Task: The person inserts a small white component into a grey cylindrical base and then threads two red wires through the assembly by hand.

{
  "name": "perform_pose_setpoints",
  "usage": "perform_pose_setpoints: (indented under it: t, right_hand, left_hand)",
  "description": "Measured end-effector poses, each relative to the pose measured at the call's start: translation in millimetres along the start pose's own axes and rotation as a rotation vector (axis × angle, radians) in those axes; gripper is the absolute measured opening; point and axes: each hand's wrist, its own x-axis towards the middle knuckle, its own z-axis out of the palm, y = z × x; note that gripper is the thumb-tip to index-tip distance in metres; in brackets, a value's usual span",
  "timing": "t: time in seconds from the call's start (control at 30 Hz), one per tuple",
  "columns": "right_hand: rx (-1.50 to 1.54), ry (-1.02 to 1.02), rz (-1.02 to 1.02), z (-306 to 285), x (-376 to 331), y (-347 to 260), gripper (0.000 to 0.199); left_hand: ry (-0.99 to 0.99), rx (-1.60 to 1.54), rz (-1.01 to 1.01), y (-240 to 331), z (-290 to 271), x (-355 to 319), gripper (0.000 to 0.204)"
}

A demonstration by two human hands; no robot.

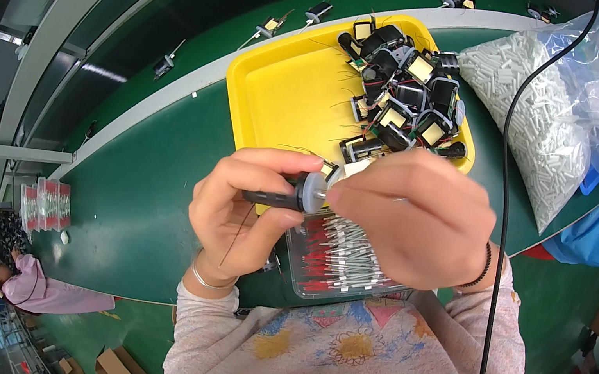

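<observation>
Both hands meet over a green workbench [134, 183]: the left hand [245, 206] pinches a small black coil part [290, 197], the right hand [410, 213] closes on its pale end. Just beyond the fingertips sits a yellow tray [290, 98] of similar parts – beneath them, a clear box of red-tipped leads [335, 260] – with a factory floor beyond.

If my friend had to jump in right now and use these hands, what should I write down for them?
Left hand: fingers closed around a small black coil part with a thin wire hanging from it.
Right hand: fingers pinched at the part's pale end, covering it.
Yellow tray: a pile of black and yellow coil parts at its far right.
Clear box of red-tipped pins sits under the hands.
Bag of white pieces lies to the right.
Done: cannot tell. Left: the tray pile.
</observation>
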Motion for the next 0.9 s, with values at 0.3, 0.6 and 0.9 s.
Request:
perform_pose_setpoints:
  t: [0.3,0.6,0.9]
  right_hand:
    - [0.126,-0.04,0.002,-3,2,9,0.027]
    - [0.04,0.032,-0.098,10,-1,1,0.03]
    - [-0.139,0.018,0.243,18,2,40,0.024]
  left_hand:
    - [0.009,0.006,0.031,5,8,-5,0.024]
    - [0.037,0.424,0.245,13,5,-9,0.028]
    - [-0.016,0.169,-0.254,-43,-37,46,0.017]
